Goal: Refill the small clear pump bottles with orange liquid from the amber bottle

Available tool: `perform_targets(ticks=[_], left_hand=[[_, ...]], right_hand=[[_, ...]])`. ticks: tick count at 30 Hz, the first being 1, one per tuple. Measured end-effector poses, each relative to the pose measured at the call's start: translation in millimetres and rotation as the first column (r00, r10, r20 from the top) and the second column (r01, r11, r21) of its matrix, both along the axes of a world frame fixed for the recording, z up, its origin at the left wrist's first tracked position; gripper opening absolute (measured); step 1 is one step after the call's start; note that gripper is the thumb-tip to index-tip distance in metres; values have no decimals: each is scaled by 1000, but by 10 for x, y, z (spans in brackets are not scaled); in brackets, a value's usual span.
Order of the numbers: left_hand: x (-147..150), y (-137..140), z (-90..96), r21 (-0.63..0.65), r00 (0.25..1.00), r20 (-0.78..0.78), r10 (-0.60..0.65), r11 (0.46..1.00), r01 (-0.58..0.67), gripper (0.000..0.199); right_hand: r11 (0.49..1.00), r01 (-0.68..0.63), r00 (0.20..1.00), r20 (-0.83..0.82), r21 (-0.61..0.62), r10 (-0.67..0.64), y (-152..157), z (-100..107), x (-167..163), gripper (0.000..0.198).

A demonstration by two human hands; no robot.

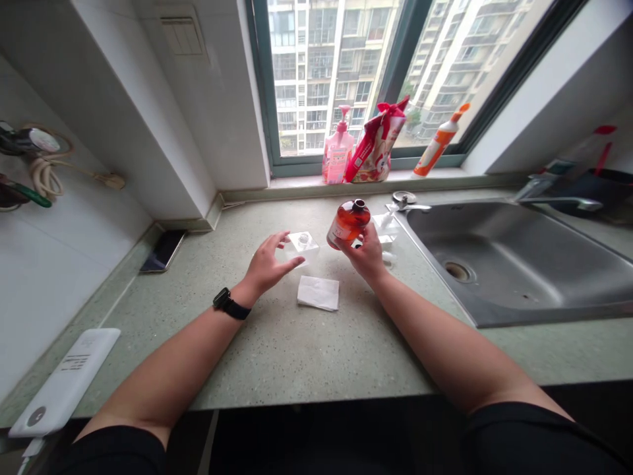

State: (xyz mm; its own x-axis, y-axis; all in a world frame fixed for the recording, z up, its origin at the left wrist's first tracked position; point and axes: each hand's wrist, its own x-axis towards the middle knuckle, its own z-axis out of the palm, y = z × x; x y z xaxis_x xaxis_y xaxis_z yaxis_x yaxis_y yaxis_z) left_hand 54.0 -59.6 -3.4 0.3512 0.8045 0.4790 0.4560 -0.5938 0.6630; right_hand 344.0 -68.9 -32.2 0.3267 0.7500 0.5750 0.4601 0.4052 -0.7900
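My right hand is closed round an amber bottle with a pale label, held tilted above the counter. Its dark neck has no cap on it. Beside a clear square bottle with an uncapped top is my left hand, thumb and fingers spread at the bottle's left side. Whether the fingertips touch it I cannot tell. A folded white tissue lies on the counter in front of the clear bottle. Behind my right hand, white and clear pieces, including what looks like a pump top, are partly hidden.
A steel sink with a tap takes up the right side. Along the windowsill stand a pink pump bottle, a red bag and an orange-white bottle. On the left lie a phone and a white power bank.
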Motion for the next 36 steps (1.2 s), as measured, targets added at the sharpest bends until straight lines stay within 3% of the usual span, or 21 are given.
perform_targets(ticks=[7, 13, 21, 29, 36], left_hand=[[9, -27, -191, 63, 1000, 17, 7, 998, -8, 72], [-24, 26, -240, 57, 1000, 0, 21, 998, -21, 70], [14, -19, -199, 112, 1000, 2, 0, 994, 0, 67], [56, -89, -180, 133, 999, -23, -31, 991, 33, 69], [56, -81, -171, 132, 999, -19, -29, 991, 31, 69]], right_hand=[[999, -21, 1000, 7, -25, 21, 21, -49, 11, 67], [999, -2, 966, 258, 48, -10, -35, -24, 8, 68], [996, 15, 873, 485, 93, -58, -84, 60, 56, 65], [993, 55, 845, 525, 107, -104, -73, 45, 79, 59], [992, 82, 816, 565, 99, -124, -69, 35, 88, 65]])
